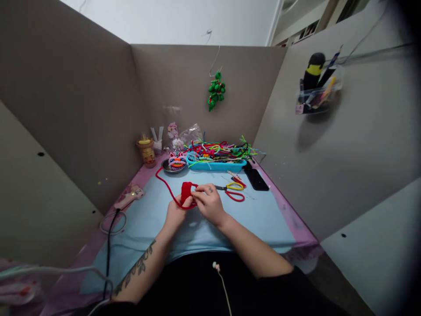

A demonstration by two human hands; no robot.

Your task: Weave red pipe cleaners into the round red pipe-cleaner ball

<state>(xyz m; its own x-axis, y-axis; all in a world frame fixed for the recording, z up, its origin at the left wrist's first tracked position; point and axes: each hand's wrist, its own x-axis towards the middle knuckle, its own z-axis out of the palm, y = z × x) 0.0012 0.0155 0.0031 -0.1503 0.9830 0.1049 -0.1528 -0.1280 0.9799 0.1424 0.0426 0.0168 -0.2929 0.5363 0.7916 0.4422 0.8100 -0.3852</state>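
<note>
Over the blue cloth, my left hand (178, 212) is closed around a thick red cord (186, 189), which is bunched into a compact wound bundle. A tail of the cord loops left and up toward a round metal dish. My right hand (209, 202) pinches the cord at the bundle's right side, thumb and fingertips together. Just beyond the right hand lie scissors (234, 191) with one yellow and one red handle loop. How the strands cross inside the bundle is hidden by the fingers.
A blue tray (217, 166) heaped with coloured cords stands at the back, beside the metal dish (169, 168) holding a woven piece. A black phone (257, 179) lies right; a pink corded tool (129, 197) and a cup (146, 152) are left. Grey partitions enclose the table.
</note>
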